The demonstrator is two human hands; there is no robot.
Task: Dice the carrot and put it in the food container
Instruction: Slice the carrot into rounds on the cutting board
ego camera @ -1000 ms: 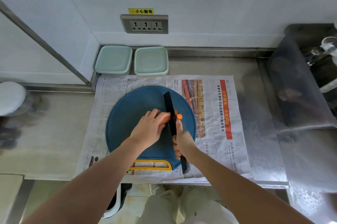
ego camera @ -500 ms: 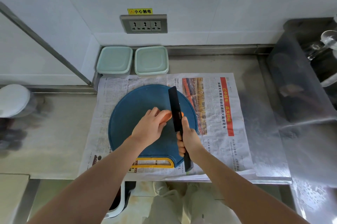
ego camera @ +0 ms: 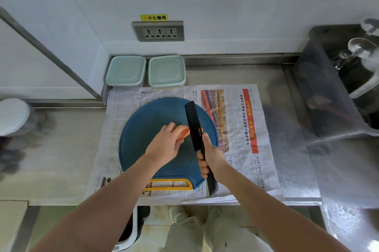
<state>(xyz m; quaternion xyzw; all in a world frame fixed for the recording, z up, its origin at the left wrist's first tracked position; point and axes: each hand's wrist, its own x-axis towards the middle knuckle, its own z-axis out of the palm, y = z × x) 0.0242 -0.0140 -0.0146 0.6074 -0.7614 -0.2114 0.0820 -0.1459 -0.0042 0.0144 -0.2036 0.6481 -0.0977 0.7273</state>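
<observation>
Firmly, the left hand (ego camera: 164,145) curls over the carrot (ego camera: 184,131), pinning it near the middle of the cutting board (ego camera: 143,126). The right hand (ego camera: 211,158) wraps the handle of the knife (ego camera: 193,126), blade at the carrot's right end. Stiff and probably prone to roll, the carrot wants pressing from above. Two food containers (ego camera: 125,71) sit beyond the board's far edge.

Carrot (ego camera: 185,132) mostly beneath left hand (ego camera: 164,146)
</observation>
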